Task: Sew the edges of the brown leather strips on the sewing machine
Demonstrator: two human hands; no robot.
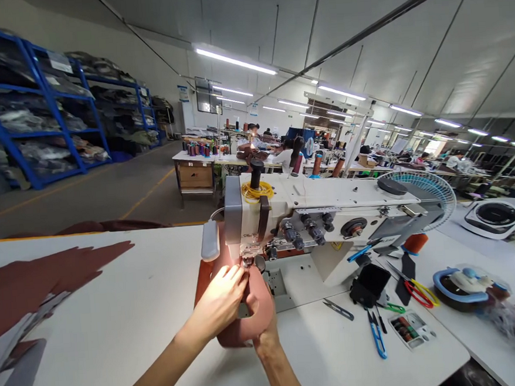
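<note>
A reddish-brown leather-like piece with a curved edge and an opening lies under the presser foot of a white sewing machine. Close to the needle, my left hand is closed on the piece, its fingertips bunched together at the lit spot. My right hand grips the lower right part of the same piece from beneath; its fingers are mostly hidden behind it. A small lamp shines on the stitching area.
Right of the machine lie thread snips, blue snips, red-and-yellow scissors and a bobbin tray. Brown cut pieces are stacked on the left of the table. Blue shelves and other workers are farther back.
</note>
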